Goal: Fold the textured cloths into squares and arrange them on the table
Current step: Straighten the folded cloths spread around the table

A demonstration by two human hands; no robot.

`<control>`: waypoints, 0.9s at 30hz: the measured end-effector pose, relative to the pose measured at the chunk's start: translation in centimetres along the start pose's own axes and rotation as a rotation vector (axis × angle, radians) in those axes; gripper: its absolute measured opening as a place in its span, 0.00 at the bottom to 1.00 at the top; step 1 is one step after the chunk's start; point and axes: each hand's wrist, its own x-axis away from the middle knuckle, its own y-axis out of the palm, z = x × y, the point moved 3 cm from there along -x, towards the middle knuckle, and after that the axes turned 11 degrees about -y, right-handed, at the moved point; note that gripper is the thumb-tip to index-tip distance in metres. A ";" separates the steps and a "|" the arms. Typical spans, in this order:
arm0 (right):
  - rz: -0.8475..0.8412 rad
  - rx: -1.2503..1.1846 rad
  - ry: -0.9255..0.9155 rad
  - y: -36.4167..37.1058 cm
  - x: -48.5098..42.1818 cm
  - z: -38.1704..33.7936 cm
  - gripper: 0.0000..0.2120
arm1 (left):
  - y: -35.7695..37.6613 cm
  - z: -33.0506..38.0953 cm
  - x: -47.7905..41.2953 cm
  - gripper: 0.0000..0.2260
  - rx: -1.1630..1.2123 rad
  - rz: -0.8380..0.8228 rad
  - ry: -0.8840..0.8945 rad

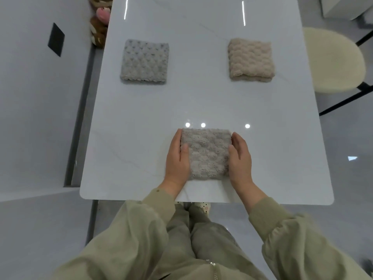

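Head view: folded cloth (206,154), long axis near-to-far, between left hand (176,161) and right hand (240,159), grips straight-fingered.

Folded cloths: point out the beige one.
The beige textured folded cloth at the far right; the far-left grey textured cloth and near grey-brown textured cloth are greyer.
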 end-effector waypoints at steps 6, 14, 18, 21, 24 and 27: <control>-0.018 0.030 -0.028 0.7 1.0 0.0 0.28 | 0.9 -0.1 0.3 0.24 0.012 -0.006 0.030; -0.053 0.123 -0.054 0.2 0.7 -0.5 0.24 | 0.4 0.0 0.5 0.24 -0.127 -0.008 0.053; -0.084 0.295 -0.156 0.4 0.6 -1.6 0.25 | -2.1 0.8 0.3 0.27 -0.538 -0.009 0.247; -0.183 0.496 -0.301 2.1 0.7 -2.7 0.28 | -4.6 1.5 0.0 0.30 -0.926 0.045 0.363; -0.304 0.710 -0.422 4.9 0.8 -4.3 0.31 | -6.9 1.8 -0.2 0.31 -1.159 0.156 0.378; -0.349 0.853 -0.502 8.0 1.4 -6.1 0.31 | -9.3 1.6 -0.7 0.33 -1.256 0.203 0.369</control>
